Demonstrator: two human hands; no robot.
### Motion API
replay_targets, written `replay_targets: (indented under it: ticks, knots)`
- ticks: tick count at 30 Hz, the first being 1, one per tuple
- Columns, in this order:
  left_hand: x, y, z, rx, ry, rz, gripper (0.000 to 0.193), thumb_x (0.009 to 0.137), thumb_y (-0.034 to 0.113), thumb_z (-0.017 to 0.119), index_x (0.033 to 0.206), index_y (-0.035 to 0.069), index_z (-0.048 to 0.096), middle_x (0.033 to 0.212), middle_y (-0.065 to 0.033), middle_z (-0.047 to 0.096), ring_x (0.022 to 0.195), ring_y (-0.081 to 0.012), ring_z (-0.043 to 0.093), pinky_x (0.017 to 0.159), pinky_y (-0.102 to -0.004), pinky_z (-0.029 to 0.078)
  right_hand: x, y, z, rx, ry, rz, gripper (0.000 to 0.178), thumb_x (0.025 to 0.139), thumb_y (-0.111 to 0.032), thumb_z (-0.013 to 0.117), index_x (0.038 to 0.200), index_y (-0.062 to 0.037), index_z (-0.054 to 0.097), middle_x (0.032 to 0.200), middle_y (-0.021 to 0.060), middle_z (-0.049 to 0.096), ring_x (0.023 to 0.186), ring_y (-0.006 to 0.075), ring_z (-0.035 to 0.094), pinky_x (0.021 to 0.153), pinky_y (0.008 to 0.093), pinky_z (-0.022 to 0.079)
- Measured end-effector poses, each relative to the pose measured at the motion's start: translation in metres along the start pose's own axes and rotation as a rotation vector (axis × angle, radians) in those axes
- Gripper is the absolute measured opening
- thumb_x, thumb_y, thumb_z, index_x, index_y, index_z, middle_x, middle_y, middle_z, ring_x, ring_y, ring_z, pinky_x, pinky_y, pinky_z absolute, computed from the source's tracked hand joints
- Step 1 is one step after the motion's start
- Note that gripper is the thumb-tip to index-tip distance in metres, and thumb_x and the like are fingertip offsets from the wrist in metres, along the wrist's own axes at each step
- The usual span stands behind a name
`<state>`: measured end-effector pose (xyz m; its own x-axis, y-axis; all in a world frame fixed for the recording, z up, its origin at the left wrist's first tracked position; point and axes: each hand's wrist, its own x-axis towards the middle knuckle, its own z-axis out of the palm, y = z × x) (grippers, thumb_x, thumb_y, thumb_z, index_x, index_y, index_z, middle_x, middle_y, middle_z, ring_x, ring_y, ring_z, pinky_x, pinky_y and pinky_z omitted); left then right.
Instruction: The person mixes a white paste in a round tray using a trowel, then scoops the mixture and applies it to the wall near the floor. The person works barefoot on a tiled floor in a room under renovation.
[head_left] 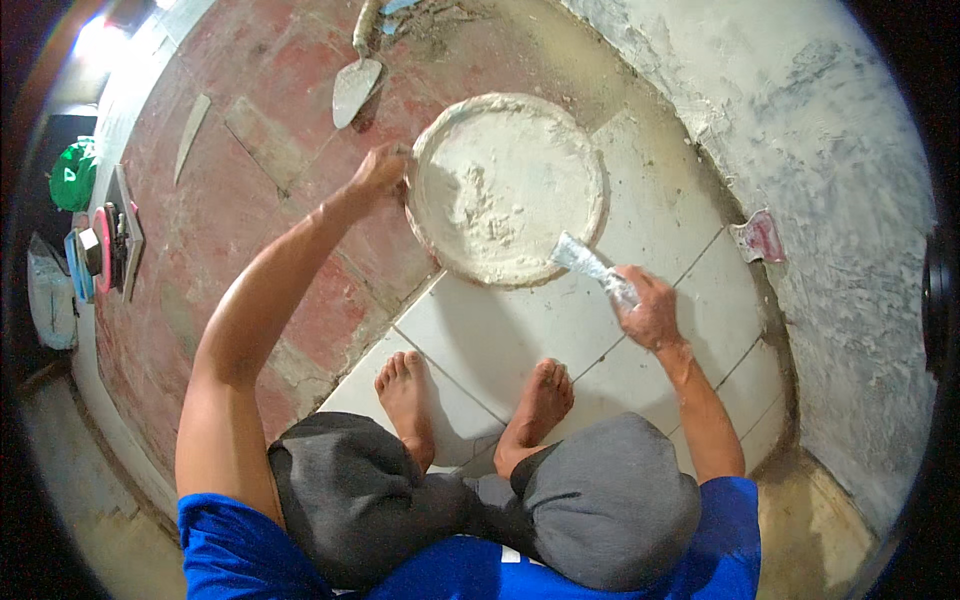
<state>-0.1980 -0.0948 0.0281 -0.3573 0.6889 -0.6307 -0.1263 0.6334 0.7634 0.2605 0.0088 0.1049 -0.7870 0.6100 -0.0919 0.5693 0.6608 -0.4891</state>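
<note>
So the round basin (492,279) of white paste (545,180) sits on the floor past the person's feet (407,395), probably for easy reach. Left hand (380,170) pinches its rim, fingers bunched, likely steadying it. Right hand (650,308) has fingers wrapped round a putty knife (592,262), blade at the near-right rim, presumably for control.

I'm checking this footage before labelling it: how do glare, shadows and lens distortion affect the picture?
Head view: a bright light washes out the upper left; head view: a soft shadow falls on the white floor tiles below the round basin; head view: fisheye curvature bends edges towards the black rim, where the green item is hard to identify.
</note>
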Motion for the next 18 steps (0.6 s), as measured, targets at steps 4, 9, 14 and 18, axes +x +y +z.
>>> replay_targets:
  ticks: [4,9,14,18]
  knots:
    - [0.012,0.022,-0.002,0.380,-0.007,0.158,0.041,0.090,0.015,0.064,0.130,0.008,0.063,0.108,-0.0080,0.067,0.091,-0.0172,0.065,0.080,-0.0353,0.054,0.022,0.002,-0.025,-0.142,-0.021,-0.117,0.029,0.078,-0.011,0.075,0.106,-0.0068,0.070,0.093,0.0106,0.068,0.080,0.0315,0.068,0.068,0.0418,0.054]
    - [0.002,-0.012,-0.001,0.536,0.158,0.457,0.062,0.082,0.026,0.071,0.137,0.001,0.055,0.123,-0.0200,0.064,0.114,-0.0313,0.062,0.101,-0.0431,0.048,0.072,0.009,-0.039,-0.133,-0.240,-0.162,0.031,0.077,-0.008,0.072,0.108,-0.0106,0.069,0.091,0.0126,0.067,0.089,0.0333,0.066,0.074,0.0439,0.054]
    - [-0.051,-0.047,0.018,0.769,0.114,0.612,0.106,0.069,0.039,0.087,0.153,0.001,0.035,0.152,-0.0211,0.040,0.141,-0.0410,0.035,0.117,-0.0516,0.032,0.100,0.018,-0.036,-0.160,-0.370,-0.227,0.031,0.077,-0.009,0.071,0.108,-0.0111,0.068,0.092,0.0126,0.066,0.090,0.0346,0.065,0.082,0.0446,0.053]
    - [-0.064,-0.040,0.034,0.826,0.121,0.573,0.120,0.061,0.042,0.092,0.155,0.002,0.031,0.152,-0.0183,0.037,0.144,-0.0390,0.030,0.115,-0.0546,0.029,0.101,0.010,-0.015,-0.075,-0.385,-0.209,0.029,0.077,-0.009,0.074,0.105,-0.0085,0.069,0.094,0.0117,0.068,0.090,0.0327,0.066,0.081,0.0422,0.053]
